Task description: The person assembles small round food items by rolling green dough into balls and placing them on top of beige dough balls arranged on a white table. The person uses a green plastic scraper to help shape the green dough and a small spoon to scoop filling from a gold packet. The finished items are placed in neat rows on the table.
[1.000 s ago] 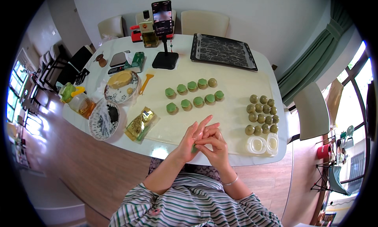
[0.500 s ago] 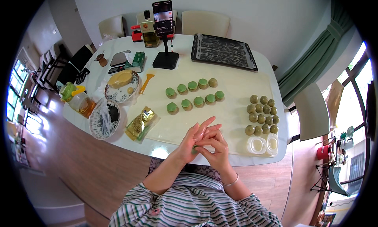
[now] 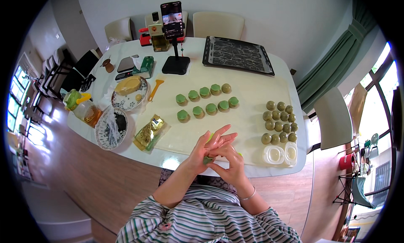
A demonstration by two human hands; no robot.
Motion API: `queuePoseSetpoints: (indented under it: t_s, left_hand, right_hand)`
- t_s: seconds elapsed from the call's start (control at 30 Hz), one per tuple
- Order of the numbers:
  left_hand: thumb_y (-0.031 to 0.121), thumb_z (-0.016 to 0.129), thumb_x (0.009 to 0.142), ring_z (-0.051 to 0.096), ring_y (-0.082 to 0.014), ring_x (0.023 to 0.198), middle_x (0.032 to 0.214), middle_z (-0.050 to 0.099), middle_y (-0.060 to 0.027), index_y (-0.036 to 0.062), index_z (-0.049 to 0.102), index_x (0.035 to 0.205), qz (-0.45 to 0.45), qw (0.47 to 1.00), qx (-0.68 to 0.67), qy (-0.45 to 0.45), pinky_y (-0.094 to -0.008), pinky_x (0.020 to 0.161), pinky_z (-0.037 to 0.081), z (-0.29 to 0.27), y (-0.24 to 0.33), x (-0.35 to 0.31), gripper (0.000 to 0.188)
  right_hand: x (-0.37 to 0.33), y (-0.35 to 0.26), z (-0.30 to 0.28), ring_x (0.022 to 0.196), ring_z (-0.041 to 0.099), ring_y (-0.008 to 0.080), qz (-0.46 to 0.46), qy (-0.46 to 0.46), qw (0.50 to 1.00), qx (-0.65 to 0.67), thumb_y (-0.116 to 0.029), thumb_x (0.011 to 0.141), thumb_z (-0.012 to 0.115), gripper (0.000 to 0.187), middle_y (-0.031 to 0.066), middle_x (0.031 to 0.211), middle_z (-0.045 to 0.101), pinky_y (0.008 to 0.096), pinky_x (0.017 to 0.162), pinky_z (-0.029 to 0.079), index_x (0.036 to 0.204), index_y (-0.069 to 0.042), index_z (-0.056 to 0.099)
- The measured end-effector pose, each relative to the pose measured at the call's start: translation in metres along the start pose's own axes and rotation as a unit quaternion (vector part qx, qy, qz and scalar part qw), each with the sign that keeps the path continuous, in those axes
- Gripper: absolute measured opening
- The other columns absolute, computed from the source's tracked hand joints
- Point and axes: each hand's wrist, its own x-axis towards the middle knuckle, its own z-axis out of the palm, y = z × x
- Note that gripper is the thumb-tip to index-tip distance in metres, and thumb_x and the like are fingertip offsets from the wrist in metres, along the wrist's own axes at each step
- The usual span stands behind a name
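Close to the table's near edge, my left hand point(image 3: 199, 157) is turned palm inward with its fingers stretched out toward the right. A small piece of green dough point(image 3: 207, 160) rests against that palm, mostly covered by fingers. My right hand point(image 3: 230, 162) presses on it, thumb below and bent fingers above. Beyond my hands, two rows of round balls sit on the cream mat point(image 3: 244, 129); nearly all wear green dough caps point(image 3: 211, 108), while one olive ball point(image 3: 226, 88) at the far row's right end is bare. Several more bare olive balls point(image 3: 278, 126) stand grouped at the right.
Left side: a gold packet point(image 3: 150, 132), two patterned bowls point(image 3: 101, 137), an orange spatula point(image 3: 156, 90), a tea jug point(image 3: 89, 111) and a scale point(image 3: 125, 65). At the back are a phone on a stand point(image 3: 175, 65) and a black baking tray point(image 3: 238, 56). White plastic moulds point(image 3: 274, 155) lie front right.
My right fingers have shifted slightly around the green dough, and more of it shows below the thumb. The whole view has moved a little; the things on the table stay put.
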Motion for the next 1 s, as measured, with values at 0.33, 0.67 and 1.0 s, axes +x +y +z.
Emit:
queuePoseSetpoints:
  t_s: [0.33,0.67,1.0]
  left_hand:
    - [0.078,0.021,0.093,0.018,-0.0332,0.151,0.160,0.026,-0.0226,0.0116,0.016,0.160,0.013,1.000,0.016,0.007,-0.0484,0.122,0.014,0.000,0.001,0.003,0.095]
    - [0.081,0.020,0.090,0.025,-0.0366,0.149,0.157,0.029,-0.0269,0.0056,0.022,0.157,0.014,0.995,-0.103,-0.007,-0.0506,0.120,0.021,-0.004,0.007,0.006,0.101]
    - [0.043,0.046,0.103,0.060,-0.0242,0.119,0.127,0.063,-0.0185,-0.0035,0.055,0.135,0.022,0.994,0.078,0.069,-0.0391,0.101,0.047,-0.032,0.010,0.008,0.057]
  right_hand:
    - [-0.001,0.004,-0.004,0.088,0.068,0.0236,-0.005,-0.021,1.000,0.006,0.006,0.069,0.078,0.022,0.0081,0.092,0.073,0.0328,0.077,0.054,0.089,-0.003,0.074]
    - [-0.005,-0.006,-0.005,0.080,0.071,0.0250,-0.010,-0.028,1.000,-0.011,0.006,0.072,0.077,0.021,0.0084,0.086,0.074,0.0328,0.073,0.056,0.091,-0.002,0.075]
    - [0.025,0.019,-0.039,0.083,0.069,0.0126,0.243,-0.036,0.951,0.186,0.005,0.088,0.070,0.019,0.0092,0.096,0.072,0.0256,0.074,0.057,0.106,0.004,0.068]
